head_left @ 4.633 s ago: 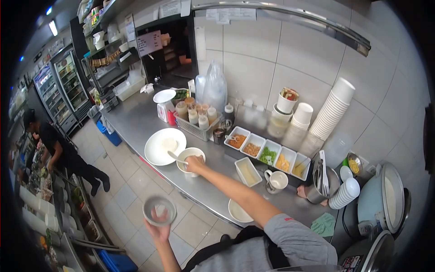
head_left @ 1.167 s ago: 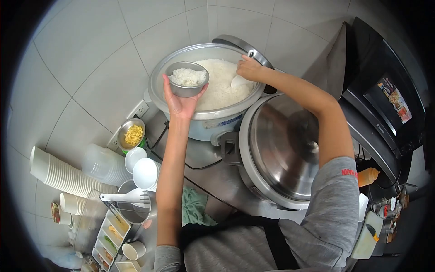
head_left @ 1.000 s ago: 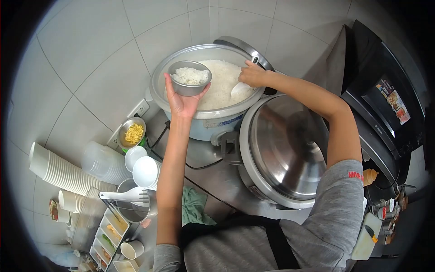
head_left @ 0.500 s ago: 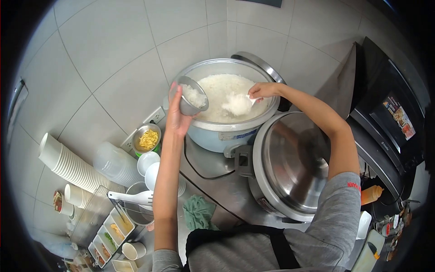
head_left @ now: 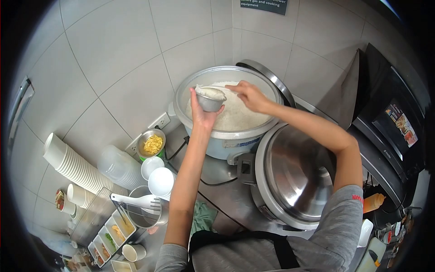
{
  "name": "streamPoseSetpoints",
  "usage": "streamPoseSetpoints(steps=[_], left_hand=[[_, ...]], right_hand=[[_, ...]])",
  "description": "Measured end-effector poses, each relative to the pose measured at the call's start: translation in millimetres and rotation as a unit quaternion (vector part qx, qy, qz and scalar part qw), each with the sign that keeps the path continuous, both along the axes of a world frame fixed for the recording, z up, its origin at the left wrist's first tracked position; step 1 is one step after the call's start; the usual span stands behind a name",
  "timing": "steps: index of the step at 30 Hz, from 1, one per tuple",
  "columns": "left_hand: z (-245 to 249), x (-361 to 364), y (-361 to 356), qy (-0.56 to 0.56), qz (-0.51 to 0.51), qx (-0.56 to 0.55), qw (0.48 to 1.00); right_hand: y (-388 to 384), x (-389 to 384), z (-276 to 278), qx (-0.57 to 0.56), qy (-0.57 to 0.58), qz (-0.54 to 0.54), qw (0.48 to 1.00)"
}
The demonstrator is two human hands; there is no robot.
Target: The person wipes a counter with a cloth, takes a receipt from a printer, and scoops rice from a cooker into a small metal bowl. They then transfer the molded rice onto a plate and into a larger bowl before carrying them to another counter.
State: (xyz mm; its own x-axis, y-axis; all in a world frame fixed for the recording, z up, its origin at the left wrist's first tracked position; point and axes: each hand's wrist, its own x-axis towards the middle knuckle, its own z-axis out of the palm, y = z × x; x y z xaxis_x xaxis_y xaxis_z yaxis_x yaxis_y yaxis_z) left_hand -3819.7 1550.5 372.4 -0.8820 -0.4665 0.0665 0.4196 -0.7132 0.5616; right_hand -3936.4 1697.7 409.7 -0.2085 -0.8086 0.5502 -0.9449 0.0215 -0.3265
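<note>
Over the open rice cooker (head_left: 226,135), my left hand (head_left: 206,115) holds a small metal bowl (head_left: 210,103) filled with rice (head_left: 211,93). My right hand (head_left: 249,95) grips a white rice paddle (head_left: 217,87), its blade lying across the top of the bowl, partly hidden by rice. More white rice (head_left: 244,113) fills much of the cooker below both hands.
A second cooker with a steel lid (head_left: 297,172) stands near my right arm. On the left are a bowl of yellow food (head_left: 152,144), stacked cups (head_left: 77,165), white bowls (head_left: 161,182), a slotted spoon (head_left: 136,200) and a topping tray (head_left: 111,235). A green cloth (head_left: 204,217) lies by my left forearm.
The bowl in my left hand has moved right and is more upright. My right hand has brought the paddle up from the cooker's rice to the bowl, which now looks fuller.
</note>
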Motion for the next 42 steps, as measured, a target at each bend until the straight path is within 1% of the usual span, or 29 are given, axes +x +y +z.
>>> streamPoseSetpoints(steps=[1, 2, 5, 6, 9, 11, 13, 14, 17, 19, 21, 24, 27, 30, 32, 33, 36, 39, 40, 42], left_hand=[[2.6, 7.3, 2.2, -0.001, -0.001, -0.012, 1.0], [3.8, 11.2, 2.6, -0.001, -0.002, -0.024, 1.0], [0.7, 7.4, -1.7, 0.01, -0.012, -0.007, 1.0], [-0.1, 8.9, -4.4, 0.008, -0.004, -0.01, 1.0], [-0.8, 15.8, -11.2, 0.0, 0.018, -0.012, 1.0], [2.9, 23.9, -12.6, -0.007, 0.034, 0.0, 0.999], [4.0, 27.7, -11.6, 0.008, 0.034, 0.017, 0.999], [6.5, 30.4, -9.9, 0.022, 0.028, 0.024, 0.999], [14.1, 35.6, -9.2, 0.051, 0.007, 0.044, 0.998], [12.2, 37.0, -9.4, 0.064, -0.005, 0.043, 0.997], [12.1, 35.6, -12.2, 0.076, -0.017, 0.022, 0.997], [14.7, 36.2, -7.6, 0.069, -0.018, 0.043, 0.997], [16.1, 42.2, -6.5, 0.076, -0.036, 0.037, 0.996], [19.9, 48.7, -5.2, 0.065, -0.031, 0.03, 0.997], [20.9, 52.2, -6.4, 0.057, -0.03, 0.024, 0.998], [20.7, 54.2, -7.6, 0.053, -0.029, 0.019, 0.998], [15.9, 63.2, -13.9, 0.03, -0.025, -0.02, 0.999], [8.5, 62.2, -18.1, -0.028, 0.011, -0.073, 0.997], [6.6, 60.1, -16.9, -0.043, 0.021, -0.076, 0.996], [5.4, 51.0, -9.1, -0.07, 0.042, -0.081, 0.993]], right_hand=[[2.4, -4.6, 8.7, 0.008, -0.015, 0.009, 1.0], [1.8, -0.5, 18.6, 0.018, -0.035, -0.02, 0.999], [-13.1, 12.4, 5.7, -0.026, 0.019, 0.042, 0.999], [-11.9, 22.1, 8.9, 0.024, -0.015, 0.021, 0.999], [-31.5, -15.6, -1.1, -0.017, -0.161, -0.012, 0.987], [-36.1, -42.9, -2.2, 0.121, -0.198, -0.143, 0.962], [-40.9, -74.0, -49.5, 0.198, -0.034, -0.218, 0.955], [-44.8, -85.1, -64.0, 0.232, 0.052, -0.252, 0.938], [-46.7, -72.4, -78.1, 0.292, 0.062, -0.206, 0.932], [-45.1, -63.0, -77.1, 0.3, 0.079, -0.166, 0.936], [-38.4, -42.8, -63.8, 0.318, 0.096, -0.117, 0.936], [-32.1, -24.6, -55.7, 0.351, 0.137, -0.086, 0.922], [-19.7, -22.0, -52.2, 0.374, 0.105, -0.043, 0.92], [-12.1, -27.4, -58.1, 0.381, 0.038, -0.012, 0.924], [-10.3, -32.3, -51.6, 0.42, -0.028, -0.024, 0.907], [-9.8, -34.2, -47.2, 0.437, -0.061, -0.03, 0.897], [-7.5, -54.2, -41.4, 0.443, -0.261, 0.025, 0.857], [-9.3, -63.9, -20.7, 0.358, -0.27, -0.018, 0.894], [-13.9, -71.2, -13.3, 0.343, -0.244, -0.024, 0.907], [-18.5, -61.5, 4.3, 0.284, -0.261, -0.057, 0.921]])
